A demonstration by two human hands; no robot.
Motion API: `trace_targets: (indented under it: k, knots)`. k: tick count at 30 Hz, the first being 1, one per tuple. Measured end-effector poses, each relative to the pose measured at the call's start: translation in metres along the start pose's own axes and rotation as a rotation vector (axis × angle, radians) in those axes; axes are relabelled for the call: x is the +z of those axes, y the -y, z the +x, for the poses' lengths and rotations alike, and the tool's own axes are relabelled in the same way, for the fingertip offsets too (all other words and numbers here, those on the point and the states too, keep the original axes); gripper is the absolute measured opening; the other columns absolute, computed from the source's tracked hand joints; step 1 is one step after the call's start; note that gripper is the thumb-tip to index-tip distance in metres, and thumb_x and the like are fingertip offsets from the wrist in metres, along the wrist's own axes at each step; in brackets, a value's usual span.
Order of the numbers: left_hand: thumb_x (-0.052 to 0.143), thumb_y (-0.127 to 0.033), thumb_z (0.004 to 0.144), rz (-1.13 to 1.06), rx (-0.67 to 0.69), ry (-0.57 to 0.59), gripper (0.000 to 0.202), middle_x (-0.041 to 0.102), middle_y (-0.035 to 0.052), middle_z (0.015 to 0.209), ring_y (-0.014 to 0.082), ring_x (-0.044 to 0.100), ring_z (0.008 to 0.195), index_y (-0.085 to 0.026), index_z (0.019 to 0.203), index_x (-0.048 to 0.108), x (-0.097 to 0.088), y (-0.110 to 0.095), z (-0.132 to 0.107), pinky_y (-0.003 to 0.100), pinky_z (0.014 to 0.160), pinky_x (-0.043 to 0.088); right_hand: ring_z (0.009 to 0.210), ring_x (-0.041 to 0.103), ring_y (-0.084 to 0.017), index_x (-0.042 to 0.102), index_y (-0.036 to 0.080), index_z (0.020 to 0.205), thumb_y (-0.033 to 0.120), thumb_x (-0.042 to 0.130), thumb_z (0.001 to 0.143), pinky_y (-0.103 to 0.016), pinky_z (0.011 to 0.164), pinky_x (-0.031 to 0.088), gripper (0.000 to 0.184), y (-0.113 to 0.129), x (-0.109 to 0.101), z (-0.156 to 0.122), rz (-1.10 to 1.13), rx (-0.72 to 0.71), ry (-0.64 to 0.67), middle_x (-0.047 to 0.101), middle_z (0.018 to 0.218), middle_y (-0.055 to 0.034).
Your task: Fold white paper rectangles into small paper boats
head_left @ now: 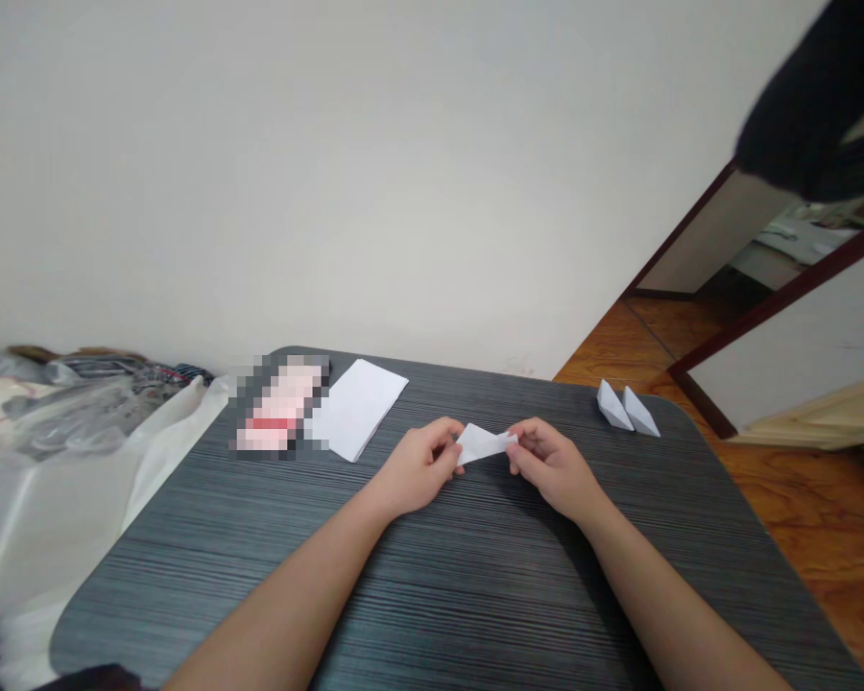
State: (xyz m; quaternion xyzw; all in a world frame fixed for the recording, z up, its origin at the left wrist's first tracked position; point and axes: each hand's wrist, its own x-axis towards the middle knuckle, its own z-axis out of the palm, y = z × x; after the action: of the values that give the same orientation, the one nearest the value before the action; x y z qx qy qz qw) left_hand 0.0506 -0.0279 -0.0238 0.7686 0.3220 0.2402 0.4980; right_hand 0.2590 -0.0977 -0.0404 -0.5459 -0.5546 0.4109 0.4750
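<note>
Your hands at the lower centre of the frame, seen from above. Your left hand [418,470] and your right hand [551,468] are both closed in a pinch, with the thumbs and fingers gripping opposite ends of a small piece of folded white paper [484,444]. The paper is held just above the middle of the table, between your hands, and its left end narrows to a point. Your forearms enter from the bottom edge of the frame and angle inward.

The dark grey striped table [432,600] fills the lower centre. Toward its far edge, left of your hands, lies a flat white paper sheet [356,408], tilted on the tabletop. Just beside it sits a pixelated object [277,403], too blurred to identify. Near the far right corner of the table stand two pointed folded paper shapes [626,408], close together and well apart from your right hand.

At the left of the frame, a heap of plastic sheeting [64,451] lies against the table. A wooden floor [813,518] shows at the lower right, a door frame [778,307] at the right, and a dark blurred cloth [810,106] at the upper right.
</note>
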Motion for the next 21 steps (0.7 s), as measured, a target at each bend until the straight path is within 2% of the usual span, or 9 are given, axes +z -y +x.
trace_targets:
  k: [8,13,18,21]
  knots:
    - [0.042,-0.026,0.088,-0.010,-0.007,0.006,0.019,0.063,0.0003,0.067,0.0111,0.055,0.059,-0.019,0.097,0.056,0.0007,0.0004,-0.0003,0.021,0.056,0.039,0.056,0.051,-0.012,0.055,0.019,0.086,0.032,0.053,0.087,-0.025,0.056,0.038,0.013,-0.0021,-0.0021,0.0004,-0.192,0.031,-0.017,0.055,0.060,0.0022]
    - [0.046,-0.026,0.086,-0.018,0.022,0.033,0.016,0.064,0.0013,0.078,0.0102,0.054,0.061,-0.017,0.095,0.057,0.0001,-0.0032,-0.0007,0.021,0.056,0.038,0.056,0.051,-0.012,0.055,0.019,0.082,0.031,0.053,0.086,-0.025,0.057,0.039,0.013,-0.0012,-0.0014,0.0008,-0.197,0.001,-0.048,0.055,0.063,0.0017]
    - [0.049,-0.029,0.084,0.056,0.059,0.074,0.019,0.060,-0.0006,0.069,0.0104,0.051,0.061,-0.016,0.086,0.063,-0.0019,-0.0065,-0.0009,0.020,0.055,0.035,0.063,0.053,-0.013,0.057,0.018,0.072,0.026,0.055,0.085,-0.027,0.061,0.041,0.016,0.0044,0.0024,0.0015,-0.192,-0.098,0.024,0.057,0.071,-0.0014]
    - [0.050,-0.030,0.084,0.071,0.081,0.102,0.022,0.062,-0.0001,0.072,0.0110,0.051,0.064,-0.016,0.089,0.066,-0.0022,-0.0066,-0.0010,0.020,0.057,0.035,0.067,0.054,-0.014,0.057,0.018,0.067,0.025,0.056,0.084,-0.027,0.061,0.041,0.019,0.0062,0.0045,0.0016,-0.190,-0.129,0.065,0.059,0.076,-0.0031]
